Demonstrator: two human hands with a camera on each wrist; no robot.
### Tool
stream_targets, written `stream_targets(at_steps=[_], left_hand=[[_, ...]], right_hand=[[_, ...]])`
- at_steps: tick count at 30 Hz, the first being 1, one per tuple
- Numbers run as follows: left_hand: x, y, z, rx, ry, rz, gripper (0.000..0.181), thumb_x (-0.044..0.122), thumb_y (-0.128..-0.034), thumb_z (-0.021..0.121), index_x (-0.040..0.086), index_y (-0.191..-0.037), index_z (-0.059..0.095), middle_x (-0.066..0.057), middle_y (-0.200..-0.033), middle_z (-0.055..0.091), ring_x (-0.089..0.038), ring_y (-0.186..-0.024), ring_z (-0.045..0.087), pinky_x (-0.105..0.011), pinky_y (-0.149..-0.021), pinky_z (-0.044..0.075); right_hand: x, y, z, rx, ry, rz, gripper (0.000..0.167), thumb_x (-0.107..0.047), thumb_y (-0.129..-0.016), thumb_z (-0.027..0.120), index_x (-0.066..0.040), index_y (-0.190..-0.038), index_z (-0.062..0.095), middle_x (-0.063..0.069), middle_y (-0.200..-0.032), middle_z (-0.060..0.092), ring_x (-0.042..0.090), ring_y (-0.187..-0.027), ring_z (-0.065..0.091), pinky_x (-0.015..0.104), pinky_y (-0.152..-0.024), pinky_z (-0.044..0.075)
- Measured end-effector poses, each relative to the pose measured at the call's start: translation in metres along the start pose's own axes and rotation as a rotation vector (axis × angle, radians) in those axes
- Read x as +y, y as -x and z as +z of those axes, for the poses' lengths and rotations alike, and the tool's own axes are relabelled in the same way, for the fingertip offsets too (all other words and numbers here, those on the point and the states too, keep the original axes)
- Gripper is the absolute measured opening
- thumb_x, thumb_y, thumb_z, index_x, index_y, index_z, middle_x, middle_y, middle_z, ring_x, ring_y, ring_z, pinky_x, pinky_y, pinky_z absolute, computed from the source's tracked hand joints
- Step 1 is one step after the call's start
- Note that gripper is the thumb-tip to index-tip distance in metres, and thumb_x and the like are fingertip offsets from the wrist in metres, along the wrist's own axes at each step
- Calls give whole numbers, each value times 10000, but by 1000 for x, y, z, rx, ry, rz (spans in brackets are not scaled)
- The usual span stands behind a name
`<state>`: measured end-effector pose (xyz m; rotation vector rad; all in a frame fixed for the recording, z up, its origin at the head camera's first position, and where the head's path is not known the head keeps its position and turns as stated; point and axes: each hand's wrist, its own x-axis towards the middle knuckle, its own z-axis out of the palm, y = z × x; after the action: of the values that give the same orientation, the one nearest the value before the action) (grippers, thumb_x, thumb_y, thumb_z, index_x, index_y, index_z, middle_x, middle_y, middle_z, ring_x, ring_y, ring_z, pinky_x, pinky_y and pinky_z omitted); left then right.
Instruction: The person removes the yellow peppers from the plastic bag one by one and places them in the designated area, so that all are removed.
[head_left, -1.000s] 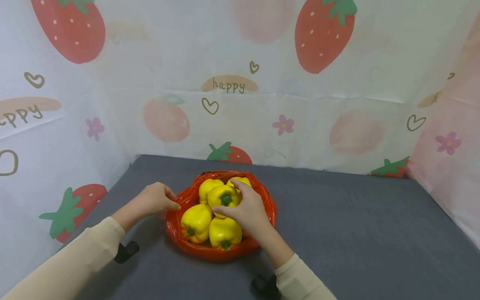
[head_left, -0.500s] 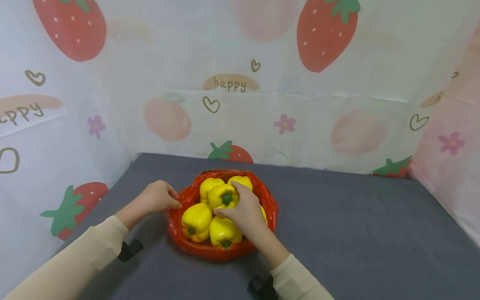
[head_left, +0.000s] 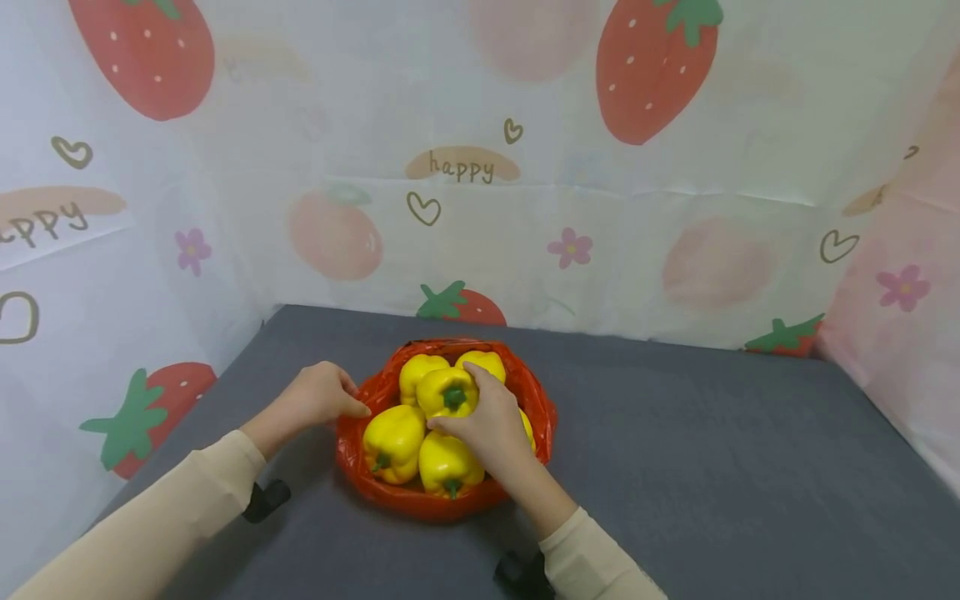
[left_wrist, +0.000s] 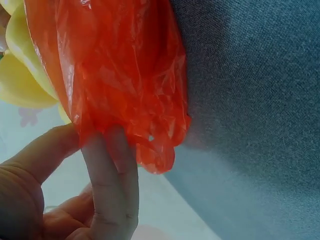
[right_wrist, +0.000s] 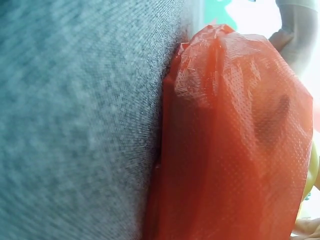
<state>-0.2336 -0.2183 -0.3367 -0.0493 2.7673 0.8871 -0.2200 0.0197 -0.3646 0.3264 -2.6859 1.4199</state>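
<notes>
A red plastic bag (head_left: 360, 483) stands with its mouth spread wide, holding several yellow bell peppers (head_left: 393, 446). My left hand (head_left: 318, 396) pinches the bag's rim at its left side; in the left wrist view, thumb and fingers (left_wrist: 107, 185) have the thin film between them. My right hand (head_left: 495, 425) reaches over the bag from the right and grips the topmost yellow bell pepper (head_left: 447, 392), whose green stem points toward me. The right wrist view shows mostly the bag's outer wall (right_wrist: 235, 140), with the right fingers only at the lower right edge.
The bag rests on a dark grey cloth-covered table (head_left: 697, 467). White sheets with a strawberry print (head_left: 630, 250) enclose the table at the back and both sides. Black wrist mounts (head_left: 266, 500) sit under both sleeves.
The left hand has shifted slightly to the right along the bag's rim. Another pepper shows at the right, beside the right hand, which has barely moved and keeps hold of the top pepper.
</notes>
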Motion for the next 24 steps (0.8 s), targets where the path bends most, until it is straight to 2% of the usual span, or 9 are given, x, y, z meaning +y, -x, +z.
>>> stream_targets(at_steps=[4, 8, 14, 24], left_hand=[[2, 1, 0, 18, -13, 14, 274, 165, -832, 764, -54, -991, 722, -136, -892, 713, -158, -662, 628, -298, -632, 576], [5, 2, -1, 37, -11, 21, 238, 134, -842, 746, -51, -989, 720, -168, -965, 707, -175, -699, 633, -330, -667, 594], [9, 4, -1, 43, 5, 22, 209, 118, -850, 730, -45, -980, 724, -167, -956, 705, -170, -689, 634, -338, -671, 599], [9, 1, -2, 29, 27, 17, 234, 117, -853, 732, -59, -1007, 721, -170, -958, 702, -162, -702, 645, -354, -695, 609]], right_hand=[[1, 0, 1, 8, 2, -5, 794, -269, -733, 883, -69, -1411, 521, 118, -1353, 612, 302, -1175, 601, 475, -1002, 515], [0, 0, 1, 18, -1, 5, 787, -273, -731, 884, -84, -1408, 529, 111, -1349, 615, 301, -1176, 597, 474, -1002, 515], [0, 0, -1, 38, -2, 3, 779, -270, -718, 891, -72, -1388, 546, 111, -1315, 632, 289, -1130, 613, 457, -961, 539], [-3, 3, -19, 87, -57, 10, 780, -280, -716, 894, -101, -1393, 551, 79, -1292, 651, 258, -1048, 641, 424, -907, 563]])
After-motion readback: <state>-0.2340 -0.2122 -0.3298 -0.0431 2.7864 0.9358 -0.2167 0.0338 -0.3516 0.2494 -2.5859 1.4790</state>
